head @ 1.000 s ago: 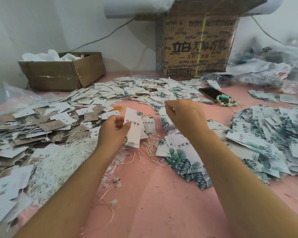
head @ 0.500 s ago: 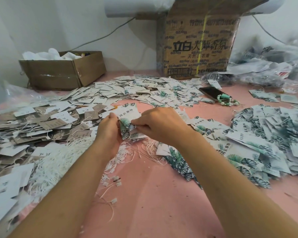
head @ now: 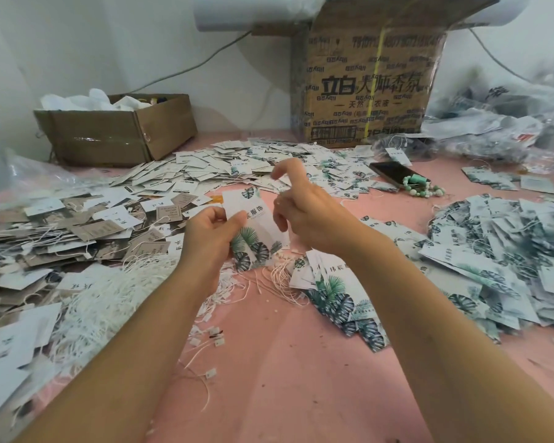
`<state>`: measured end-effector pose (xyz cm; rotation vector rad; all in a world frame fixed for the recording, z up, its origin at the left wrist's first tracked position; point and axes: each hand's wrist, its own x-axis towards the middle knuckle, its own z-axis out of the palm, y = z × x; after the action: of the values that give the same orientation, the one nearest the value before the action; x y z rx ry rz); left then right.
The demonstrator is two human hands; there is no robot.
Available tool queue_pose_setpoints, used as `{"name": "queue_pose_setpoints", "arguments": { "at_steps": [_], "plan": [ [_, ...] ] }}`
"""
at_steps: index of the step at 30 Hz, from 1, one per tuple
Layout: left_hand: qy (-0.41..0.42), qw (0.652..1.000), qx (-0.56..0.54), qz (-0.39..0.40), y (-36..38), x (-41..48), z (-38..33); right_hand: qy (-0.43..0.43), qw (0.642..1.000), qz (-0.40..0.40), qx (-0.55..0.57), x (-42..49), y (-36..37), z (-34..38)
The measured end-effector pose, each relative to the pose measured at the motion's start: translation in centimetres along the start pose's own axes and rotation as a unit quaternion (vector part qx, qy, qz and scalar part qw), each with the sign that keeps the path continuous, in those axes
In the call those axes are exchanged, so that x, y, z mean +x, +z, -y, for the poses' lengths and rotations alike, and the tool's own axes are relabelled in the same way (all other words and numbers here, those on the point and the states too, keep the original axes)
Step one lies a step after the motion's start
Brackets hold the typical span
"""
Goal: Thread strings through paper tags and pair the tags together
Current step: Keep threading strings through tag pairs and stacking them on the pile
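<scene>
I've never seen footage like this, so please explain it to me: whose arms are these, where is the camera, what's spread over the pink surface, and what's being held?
No machine here: these are a person's two bare arms, filmed by one wide-angle camera worn on the head, looking forward and down. The left hand holds a white paper tag with green leaf print. The right hand hovers beside it, fingers curled; whether they pinch a string is too fine to see. On the pink surface lie heaps of tags, a bundle of white strings, a phone and a green bead bracelet. A large cardboard box and a small cardboard box stand at the back.
</scene>
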<state>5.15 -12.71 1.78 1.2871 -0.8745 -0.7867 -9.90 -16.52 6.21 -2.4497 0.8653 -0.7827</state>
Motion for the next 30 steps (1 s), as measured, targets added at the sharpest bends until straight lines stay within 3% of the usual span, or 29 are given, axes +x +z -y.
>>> {"name": "queue_pose_setpoints", "arguments": {
  "at_steps": [9,18,30],
  "plan": [
    [0.057,0.997,0.011,0.059,0.6,-1.0,-0.4,0.044,0.992,-0.097,0.071,0.2,-1.4,0.3],
    [0.075,0.995,0.000,0.072,0.7,-1.1,-0.5,0.081,0.991,-0.086,0.070,0.4,-1.7,0.0],
    [0.067,0.995,-0.015,0.079,1.0,-0.8,-0.5,0.050,0.990,-0.105,0.077,0.3,-1.4,-0.1]
  ]
}}
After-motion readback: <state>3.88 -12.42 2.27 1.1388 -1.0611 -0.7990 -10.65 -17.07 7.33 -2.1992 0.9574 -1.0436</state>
